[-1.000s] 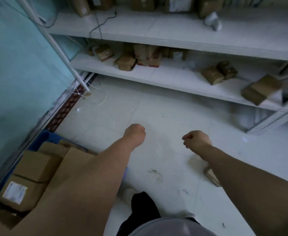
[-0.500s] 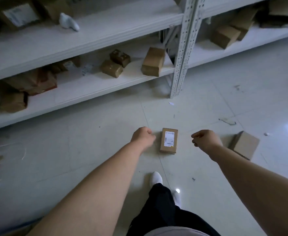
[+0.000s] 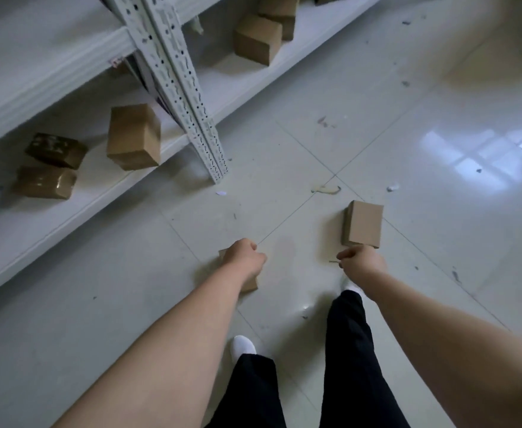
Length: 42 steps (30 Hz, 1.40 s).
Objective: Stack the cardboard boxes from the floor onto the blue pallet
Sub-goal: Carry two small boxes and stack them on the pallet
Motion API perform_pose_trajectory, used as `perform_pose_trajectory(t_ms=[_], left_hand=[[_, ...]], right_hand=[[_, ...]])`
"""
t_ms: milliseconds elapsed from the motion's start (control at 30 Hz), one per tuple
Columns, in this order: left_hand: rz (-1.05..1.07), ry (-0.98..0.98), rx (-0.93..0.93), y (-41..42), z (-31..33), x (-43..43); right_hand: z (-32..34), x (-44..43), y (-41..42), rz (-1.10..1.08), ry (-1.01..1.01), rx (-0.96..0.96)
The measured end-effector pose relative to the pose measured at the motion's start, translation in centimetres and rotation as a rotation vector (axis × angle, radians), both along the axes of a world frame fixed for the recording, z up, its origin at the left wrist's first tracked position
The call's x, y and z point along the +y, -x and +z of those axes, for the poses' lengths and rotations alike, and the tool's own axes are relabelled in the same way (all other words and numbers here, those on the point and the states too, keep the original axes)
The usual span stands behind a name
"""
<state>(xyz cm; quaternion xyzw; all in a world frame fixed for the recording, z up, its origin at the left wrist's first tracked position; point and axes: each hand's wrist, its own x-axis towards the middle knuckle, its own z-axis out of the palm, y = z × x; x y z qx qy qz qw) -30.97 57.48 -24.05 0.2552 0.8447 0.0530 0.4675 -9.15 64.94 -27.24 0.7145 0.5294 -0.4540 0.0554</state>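
Two cardboard boxes lie on the white tiled floor. A plain brown box (image 3: 363, 222) sits just beyond my right hand (image 3: 361, 265), which is curled into a fist, holds nothing and hovers in front of the box's near edge. A smaller flat box (image 3: 251, 287) lies mostly hidden under my left hand (image 3: 244, 257), also a fist holding nothing; I cannot tell whether that hand touches the box. The blue pallet is out of view.
White metal shelving runs along the left, with its upright post (image 3: 204, 140) standing on the floor. Its low shelf carries a tall brown box (image 3: 133, 137), dark wrapped parcels (image 3: 56, 149) and more boxes (image 3: 258, 38). My legs and white shoe (image 3: 242, 345) are below. Scraps (image 3: 326, 189) litter the tiles.
My view has swung right, away from the pallet and along the shelving. The two floor boxes are now closer, and my left fist covers the labelled one. Both fists stay curled.
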Motion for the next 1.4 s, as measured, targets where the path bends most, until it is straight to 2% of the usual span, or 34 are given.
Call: perform_pose_trajectory(t_ms=[333, 633, 833, 1000, 1200, 1300, 1400], left_hand=[[0.000, 0.050, -0.018, -10.7, -9.3, 19.1], [-0.136, 0.122, 0.001, -15.8, -27.6, 28.9], [-0.238, 0.154, 0.036, -16.9, -40.9, 30.7], [-0.263, 0.147, 0.022, -17.6, -48.4, 30.1], [-0.204, 0.132, 0.082, -16.5, -52.9, 28.1], [-0.174, 0.136, 0.071, -15.1, -53.5, 26.3], [-0.140, 0.139, 0.070, -13.2, -53.2, 23.9]], right_hand=[[-9.0, 18.3, -9.1, -0.021, 0.074, -0.043], [-27.0, 25.5, -12.9, -0.159, 0.203, -0.115], [-40.1, 25.3, -13.1, -0.235, 0.225, -0.166], [-47.2, 24.8, -12.6, -0.249, 0.173, -0.364], [-51.6, 24.2, -10.3, -0.241, 0.246, -0.472], [-52.1, 23.9, -9.3, -0.217, 0.208, -0.606], [-52.0, 23.0, -8.0, -0.220, 0.148, -0.609]])
